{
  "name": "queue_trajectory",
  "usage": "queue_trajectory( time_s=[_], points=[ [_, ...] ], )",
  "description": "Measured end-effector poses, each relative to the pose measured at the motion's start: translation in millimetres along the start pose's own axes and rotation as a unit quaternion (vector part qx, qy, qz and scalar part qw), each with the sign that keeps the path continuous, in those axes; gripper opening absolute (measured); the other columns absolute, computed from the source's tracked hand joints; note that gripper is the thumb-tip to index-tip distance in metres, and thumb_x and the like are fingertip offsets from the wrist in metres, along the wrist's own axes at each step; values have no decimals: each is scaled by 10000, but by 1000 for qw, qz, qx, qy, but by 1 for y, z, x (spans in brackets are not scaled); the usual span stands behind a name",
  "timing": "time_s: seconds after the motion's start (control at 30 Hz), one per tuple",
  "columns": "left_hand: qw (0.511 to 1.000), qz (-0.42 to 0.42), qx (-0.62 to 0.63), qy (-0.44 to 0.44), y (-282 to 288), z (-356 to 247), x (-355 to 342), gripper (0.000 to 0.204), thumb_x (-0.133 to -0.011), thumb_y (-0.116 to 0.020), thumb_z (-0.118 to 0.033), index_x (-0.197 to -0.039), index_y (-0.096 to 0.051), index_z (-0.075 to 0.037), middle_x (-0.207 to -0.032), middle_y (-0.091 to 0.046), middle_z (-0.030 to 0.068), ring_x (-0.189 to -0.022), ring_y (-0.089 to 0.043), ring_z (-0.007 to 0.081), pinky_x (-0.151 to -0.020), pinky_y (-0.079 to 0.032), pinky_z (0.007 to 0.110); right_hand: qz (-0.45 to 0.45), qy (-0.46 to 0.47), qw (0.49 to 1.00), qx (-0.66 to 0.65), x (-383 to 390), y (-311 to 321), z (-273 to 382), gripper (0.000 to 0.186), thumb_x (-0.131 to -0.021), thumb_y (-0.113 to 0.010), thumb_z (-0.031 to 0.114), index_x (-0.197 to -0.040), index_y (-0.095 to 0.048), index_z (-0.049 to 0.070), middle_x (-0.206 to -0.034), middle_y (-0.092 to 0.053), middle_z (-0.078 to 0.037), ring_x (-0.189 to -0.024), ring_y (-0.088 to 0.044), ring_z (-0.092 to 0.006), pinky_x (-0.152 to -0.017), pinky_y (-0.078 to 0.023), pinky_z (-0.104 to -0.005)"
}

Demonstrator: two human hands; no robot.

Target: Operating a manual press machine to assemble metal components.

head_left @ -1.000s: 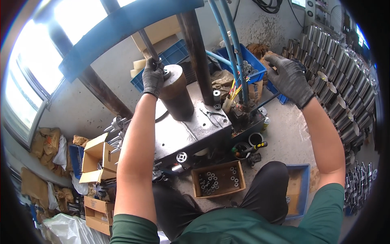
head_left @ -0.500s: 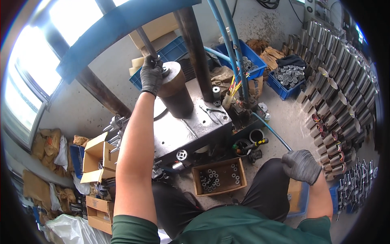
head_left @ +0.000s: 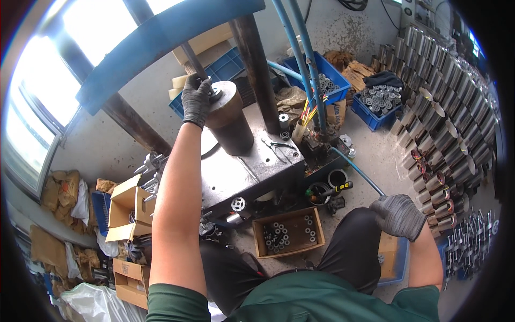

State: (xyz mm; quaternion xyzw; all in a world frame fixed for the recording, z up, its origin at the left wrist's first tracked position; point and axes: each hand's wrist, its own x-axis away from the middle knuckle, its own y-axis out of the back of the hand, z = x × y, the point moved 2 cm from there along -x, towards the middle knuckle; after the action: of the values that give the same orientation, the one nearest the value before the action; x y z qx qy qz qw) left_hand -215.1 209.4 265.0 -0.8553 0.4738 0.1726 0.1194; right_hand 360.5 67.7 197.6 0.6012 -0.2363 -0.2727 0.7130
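Observation:
My gloved left hand (head_left: 196, 102) reaches up to the press, its fingers closed around the lower end of a slanting metal rod (head_left: 194, 60). Beside those fingers, a dark round metal piece (head_left: 216, 95) rests on top of a thick brown-grey cylinder (head_left: 230, 126). The cylinder stands on the steel press table (head_left: 230, 182), below the blue crossbeam (head_left: 171, 38). My right hand (head_left: 399, 216), also gloved, wraps around the end of a long blue lever (head_left: 359, 173) by my right knee. The glove hides the lever's tip.
Pliers (head_left: 278, 150) lie on the press table. A wooden box (head_left: 289, 249) of small rings sits between my feet. Stacked metal tubes (head_left: 434, 112) line the right side; blue crates (head_left: 383, 119) of metal parts stand behind. Cardboard boxes (head_left: 131, 206) are at left.
My right hand has risen very slightly with the lever's end. My left hand keeps its place at the rod above the cylinder.

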Motion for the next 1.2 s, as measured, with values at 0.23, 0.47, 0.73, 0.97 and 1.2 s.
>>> queue_trajectory(
  time_s=[0.23,0.47,0.73,0.97,1.2],
  points=[
    [997,-14,61,-45,2,6,-3,276,-886,-465,109,-1056,-599,-62,-943,-563,81,-798,-594,178,-679,-692,400,30,-11,999,11,-1,0,0,151,-828,-667,208,-894,-730,89,-845,-720,-173,-807,-720,-382,-739,-580,-494],
    [998,22,54,-28,5,15,-9,232,-928,-483,54,-1078,-598,-81,-904,-559,74,-728,-585,180,-678,-675,352,69,4,997,38,-6,6,0,184,-816,-675,213,-931,-738,84,-849,-722,-172,-817,-718,-380,-744,-577,-490],
    [995,31,87,21,-1,9,-2,229,-952,-497,19,-1132,-612,-62,-947,-623,85,-789,-638,180,-679,-651,333,-65,-13,998,-16,-18,27,0,254,-833,-643,169,-1045,-741,68,-902,-727,-180,-838,-717,-384,-752,-577,-491],
    [997,52,60,0,14,17,-14,234,-957,-511,31,-1142,-613,-69,-969,-620,87,-812,-656,198,-693,-666,345,33,10,999,-9,-14,17,-8,258,-847,-642,193,-1048,-742,65,-878,-728,-181,-834,-721,-389,-769,-579,-491],
    [998,30,55,26,2,7,-3,224,-946,-459,41,-1095,-613,-25,-956,-625,86,-775,-630,167,-684,-643,299,56,24,998,-9,-16,25,-8,278,-862,-638,177,-1092,-733,53,-888,-726,-194,-830,-714,-397,-766,-575,-488]
  ],
)
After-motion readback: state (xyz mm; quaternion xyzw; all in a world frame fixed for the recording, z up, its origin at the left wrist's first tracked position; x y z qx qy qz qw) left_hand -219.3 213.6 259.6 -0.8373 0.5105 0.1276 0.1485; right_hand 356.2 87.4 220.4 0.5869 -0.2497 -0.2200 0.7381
